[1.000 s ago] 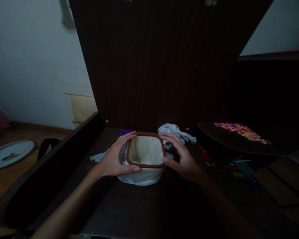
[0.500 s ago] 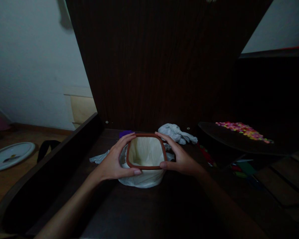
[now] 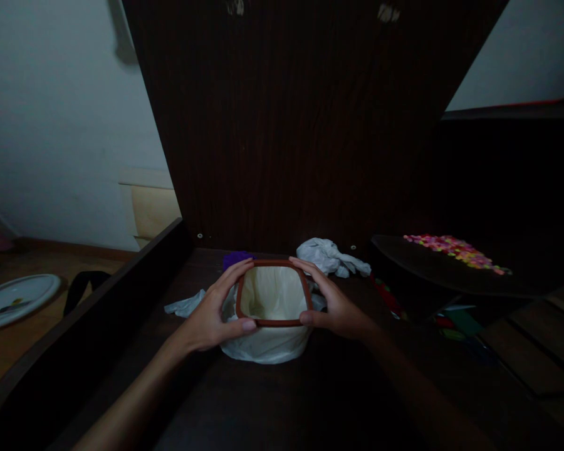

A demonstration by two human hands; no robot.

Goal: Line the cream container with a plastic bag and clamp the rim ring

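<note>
A small pale trash bin with a brown square rim stands on the dark wooden surface. A thin whitish plastic bag lines its inside and hangs over the outside. My left hand grips the rim's left side, with the thumb along the front edge and the fingers at the back corner. On the right side, my right hand holds the rim the same way, its thumb on the front right corner. A loose end of the bag sticks out beyond my left hand.
Behind the bin lie a knotted white plastic bag and a purple item. A dark wooden panel rises at the back, and a low side board runs along the left. Colourful beads or flowers lie on a corner shelf at right.
The view has tilted slightly, so everything sits a little lower in the picture. Both hands keep their hold on the rim, with hardly any movement.
</note>
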